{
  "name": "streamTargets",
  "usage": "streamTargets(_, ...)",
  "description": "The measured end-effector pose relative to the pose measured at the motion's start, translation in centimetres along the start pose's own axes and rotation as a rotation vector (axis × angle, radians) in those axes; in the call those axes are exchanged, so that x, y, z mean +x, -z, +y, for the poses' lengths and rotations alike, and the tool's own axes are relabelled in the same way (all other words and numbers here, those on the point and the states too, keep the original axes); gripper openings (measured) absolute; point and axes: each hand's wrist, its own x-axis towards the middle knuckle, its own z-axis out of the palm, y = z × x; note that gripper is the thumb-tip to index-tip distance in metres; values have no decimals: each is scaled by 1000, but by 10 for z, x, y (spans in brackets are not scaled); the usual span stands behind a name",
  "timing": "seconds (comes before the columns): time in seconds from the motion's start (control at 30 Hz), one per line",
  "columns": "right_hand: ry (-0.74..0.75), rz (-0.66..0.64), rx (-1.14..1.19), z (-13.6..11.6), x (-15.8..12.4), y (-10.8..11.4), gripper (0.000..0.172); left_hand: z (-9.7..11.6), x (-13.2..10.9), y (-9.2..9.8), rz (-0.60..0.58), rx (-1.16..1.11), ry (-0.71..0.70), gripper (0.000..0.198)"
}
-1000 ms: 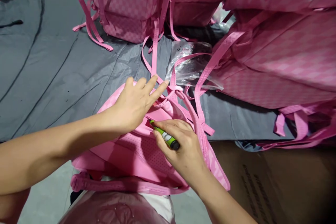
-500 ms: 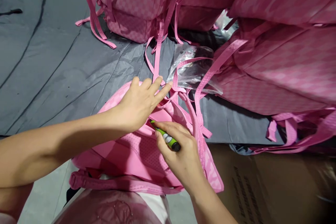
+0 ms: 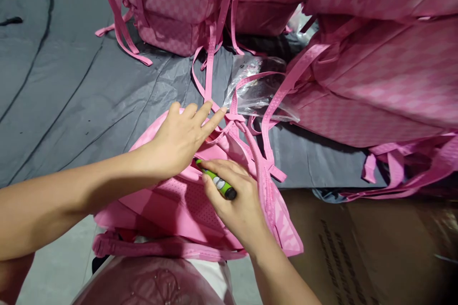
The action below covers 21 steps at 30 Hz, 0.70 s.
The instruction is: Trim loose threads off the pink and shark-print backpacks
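Right fingers (image 3: 224,172) wrap a green pen-like tool (image 3: 216,181), left fingers (image 3: 212,123) splay, any hold hidden; the slack pink bag (image 3: 177,200) beneath both could shift, making the tool slip.

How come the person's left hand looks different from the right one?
The bare left hand is spread open; the bare right hand is curled. The right hand grips a green, black-ended marker; the left hand holds no marker. Both are over the pink fabric backpack.

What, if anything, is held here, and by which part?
Right hand: green marker, by its barrel near the tip. Left hand: spread on the pink bag, no grip visible.
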Motion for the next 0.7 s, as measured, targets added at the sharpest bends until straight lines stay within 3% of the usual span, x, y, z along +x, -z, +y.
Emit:
streamTargets(0.47,-22,19,5,7,-4,5,21,-5,-3,7,-13,36,-17,95)
streamTargets(0.6,12,57,236,3,-3,-8,21,-14,-15,18,-99,42,-35,108)
streamTargets(0.7,38,134,263,0,-1,-24,21,-13,-19,23,-161,77,0,113)
